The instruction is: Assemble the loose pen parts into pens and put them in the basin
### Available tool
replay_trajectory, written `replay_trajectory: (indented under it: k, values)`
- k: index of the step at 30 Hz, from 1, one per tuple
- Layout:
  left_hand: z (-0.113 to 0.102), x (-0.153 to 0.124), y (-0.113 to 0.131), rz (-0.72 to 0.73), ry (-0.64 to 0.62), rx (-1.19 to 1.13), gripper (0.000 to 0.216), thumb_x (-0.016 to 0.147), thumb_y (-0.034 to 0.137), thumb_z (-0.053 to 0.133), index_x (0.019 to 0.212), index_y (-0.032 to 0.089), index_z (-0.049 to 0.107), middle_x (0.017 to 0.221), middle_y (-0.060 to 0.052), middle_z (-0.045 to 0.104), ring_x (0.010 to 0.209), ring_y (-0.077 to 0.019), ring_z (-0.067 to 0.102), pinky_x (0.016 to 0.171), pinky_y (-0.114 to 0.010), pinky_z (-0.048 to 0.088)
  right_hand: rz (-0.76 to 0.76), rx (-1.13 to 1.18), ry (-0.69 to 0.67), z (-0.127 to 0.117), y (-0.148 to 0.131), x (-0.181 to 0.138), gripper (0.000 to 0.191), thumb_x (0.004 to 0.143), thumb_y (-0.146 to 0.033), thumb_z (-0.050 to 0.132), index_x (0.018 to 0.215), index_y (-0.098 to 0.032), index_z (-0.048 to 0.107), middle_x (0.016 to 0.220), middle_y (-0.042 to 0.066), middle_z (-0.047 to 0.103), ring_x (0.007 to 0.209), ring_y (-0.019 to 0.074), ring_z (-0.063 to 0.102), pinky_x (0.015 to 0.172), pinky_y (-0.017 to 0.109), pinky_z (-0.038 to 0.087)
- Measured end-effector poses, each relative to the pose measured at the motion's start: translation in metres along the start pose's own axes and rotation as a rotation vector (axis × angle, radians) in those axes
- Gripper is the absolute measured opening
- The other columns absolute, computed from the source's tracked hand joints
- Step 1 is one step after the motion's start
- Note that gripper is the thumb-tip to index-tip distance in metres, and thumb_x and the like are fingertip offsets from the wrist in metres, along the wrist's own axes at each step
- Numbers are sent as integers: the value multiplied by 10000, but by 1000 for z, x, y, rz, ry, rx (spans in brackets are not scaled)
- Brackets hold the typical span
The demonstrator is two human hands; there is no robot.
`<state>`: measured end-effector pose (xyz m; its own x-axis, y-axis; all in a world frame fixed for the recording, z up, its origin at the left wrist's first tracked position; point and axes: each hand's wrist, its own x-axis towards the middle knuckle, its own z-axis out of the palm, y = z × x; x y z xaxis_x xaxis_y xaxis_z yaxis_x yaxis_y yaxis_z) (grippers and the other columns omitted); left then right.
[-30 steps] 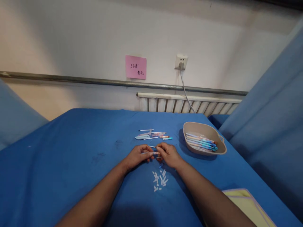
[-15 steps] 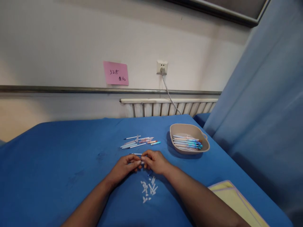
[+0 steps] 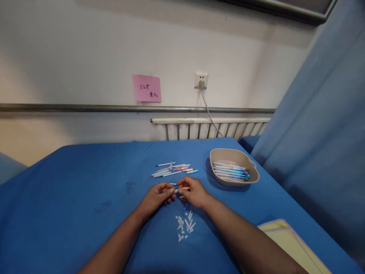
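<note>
Above the blue cloth, my left hand (image 3: 159,196) and my right hand (image 3: 194,192) meet with fingertips pinched. Between them is a short pen part (image 3: 184,188), orange at the right end and whitish at the left, gripped from both sides. Fingers cover much of it. Just behind the hands lies a thin white pen refill (image 3: 173,184), partly hidden. A small blue piece (image 3: 186,206) rests under my right hand. Nearer me is a scatter of small white plastic bits (image 3: 189,224). Loose pen parts and refills (image 3: 171,170) lie beyond the hands.
A beige basket (image 3: 253,179) holding several pens (image 3: 232,172) stands at the right. Close to my right forearm is a folded yellow cloth (image 3: 288,243). A blue curtain (image 3: 310,114) hangs along the right side; a wall with a metal rail (image 3: 114,108) closes off the back.
The orange end of the pen part now shows in my right fingers. The whole view has shifted slightly, so things appear farther right.
</note>
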<state>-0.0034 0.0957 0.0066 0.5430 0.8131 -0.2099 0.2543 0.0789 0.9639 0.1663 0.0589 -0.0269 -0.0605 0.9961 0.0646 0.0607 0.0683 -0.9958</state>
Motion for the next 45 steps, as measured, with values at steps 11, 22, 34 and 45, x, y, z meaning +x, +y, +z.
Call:
replay_trajectory:
  k: [11, 22, 34, 45]
  values:
    - [-3, 1, 3, 73, 9, 89, 437, 751, 572, 532, 786, 144, 612, 613, -12, 599, 568, -131, 523, 522, -223, 373, -401, -991, -106, -9, -36, -13, 169, 862, -300, 491, 881, -195, 623, 844, 60, 675, 790, 192, 611, 682, 268, 415]
    - [-14, 6, -5, 45, 127, -270, 404, 727, 491, 634, 910, 131, 621, 835, -71, 659, 636, -121, 554, 541, -219, 425, -104, -1236, 196, -168, -69, -13, 198, 866, -247, 464, 946, -202, 639, 938, 53, 673, 846, 174, 589, 736, 248, 372]
    - [-31, 4, -7, 74, 273, -550, 327, 653, 338, 747, 885, 136, 637, 782, -39, 660, 601, -85, 559, 535, -172, 435, 159, -1313, 106, -214, -30, 5, 171, 777, -187, 547, 861, -163, 694, 883, 67, 685, 823, 187, 575, 695, 236, 355]
    - [-35, 10, -10, 63, 244, -538, 317, 650, 302, 755, 900, 142, 646, 808, -44, 660, 612, -85, 557, 526, -164, 443, 219, -1281, 198, -244, -47, 4, 207, 788, -178, 531, 960, -171, 647, 862, 35, 670, 731, 145, 567, 611, 212, 370]
